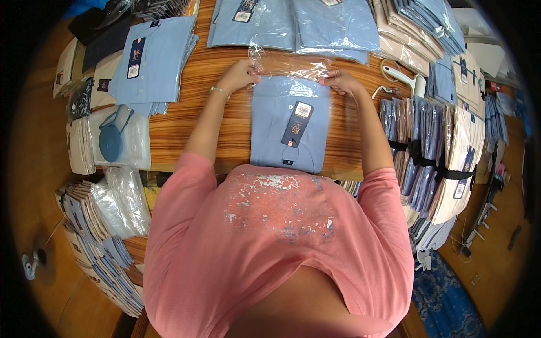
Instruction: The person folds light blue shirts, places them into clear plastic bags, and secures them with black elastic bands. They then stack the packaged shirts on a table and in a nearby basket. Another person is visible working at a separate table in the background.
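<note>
A folded light-blue shirt lies on the table in front of me, its collar end toward my body. A dark hang tag with a white label rests on it, looped by a thin cord. Clear film of a plastic bag spreads past the shirt's far edge. My left hand pinches that film at the far left corner. At the far right corner my right hand has its fingers closed on the film too. Whether the film covers the whole shirt is hard to tell.
Bagged blue shirts lie beyond my hands. More folded blue shirts are stacked at the left, near a round blue tape measure. A white-handled roller and strapped shirt bundles stand at the right.
</note>
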Action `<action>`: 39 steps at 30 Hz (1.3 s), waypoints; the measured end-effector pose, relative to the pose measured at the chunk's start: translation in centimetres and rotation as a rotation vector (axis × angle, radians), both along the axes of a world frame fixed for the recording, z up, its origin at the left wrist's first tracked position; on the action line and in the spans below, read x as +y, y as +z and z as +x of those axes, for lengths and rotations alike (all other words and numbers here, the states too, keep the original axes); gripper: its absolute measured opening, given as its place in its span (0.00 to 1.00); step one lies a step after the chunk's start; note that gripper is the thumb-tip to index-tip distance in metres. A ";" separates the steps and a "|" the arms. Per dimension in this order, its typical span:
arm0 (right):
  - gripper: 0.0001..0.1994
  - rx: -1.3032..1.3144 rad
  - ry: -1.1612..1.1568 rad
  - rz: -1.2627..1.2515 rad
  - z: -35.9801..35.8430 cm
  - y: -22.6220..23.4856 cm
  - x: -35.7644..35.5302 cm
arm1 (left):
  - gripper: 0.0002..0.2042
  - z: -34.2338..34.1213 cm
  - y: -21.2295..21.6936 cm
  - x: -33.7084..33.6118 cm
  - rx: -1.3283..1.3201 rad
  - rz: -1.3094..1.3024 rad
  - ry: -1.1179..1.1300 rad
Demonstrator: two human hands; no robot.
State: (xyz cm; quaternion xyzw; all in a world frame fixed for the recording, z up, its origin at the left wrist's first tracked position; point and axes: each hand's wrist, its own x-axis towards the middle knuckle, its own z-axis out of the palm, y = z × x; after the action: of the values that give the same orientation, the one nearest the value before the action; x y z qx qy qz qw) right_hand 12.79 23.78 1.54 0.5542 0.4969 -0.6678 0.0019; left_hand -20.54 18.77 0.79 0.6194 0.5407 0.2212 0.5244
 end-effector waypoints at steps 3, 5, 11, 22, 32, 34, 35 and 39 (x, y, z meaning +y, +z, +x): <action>0.08 0.021 0.023 -0.031 0.4 0.3 -0.1 | 0.13 0.4 0.0 -0.6 -0.071 -0.003 0.070; 0.07 0.106 0.069 -0.079 1.5 0.7 -0.2 | 0.14 0.4 0.5 -0.9 -0.131 -0.166 0.076; 0.10 0.092 -0.007 -0.146 3.0 0.4 -0.6 | 0.16 1.3 0.8 -1.6 -0.146 -0.272 0.029; 0.06 0.173 -0.127 -0.353 3.2 1.2 -12.9 | 0.13 0.3 1.4 -10.1 -0.178 -0.592 -0.140; 0.05 0.359 -0.431 -0.315 4.0 0.5 -20.4 | 0.11 1.6 1.2 -17.6 -0.217 -0.622 0.032; 0.04 0.217 -0.424 -0.259 3.5 0.3 -22.1 | 0.12 1.3 0.7 -18.1 -0.205 -0.613 0.022; 0.04 0.146 -0.421 -0.231 3.3 0.4 -23.2 | 0.12 1.2 0.4 -18.9 -0.248 -0.642 0.036; 0.07 0.217 -0.445 -0.234 3.2 -1.1 -27.6 | 0.14 1.5 1.2 -22.0 -0.394 -0.733 0.110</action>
State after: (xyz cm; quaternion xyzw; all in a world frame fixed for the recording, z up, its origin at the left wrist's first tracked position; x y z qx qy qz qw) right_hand 16.00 -3.80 0.45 0.5709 0.2796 -0.7602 -0.1341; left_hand -19.08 -3.20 1.99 0.3080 0.5051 0.1560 0.7910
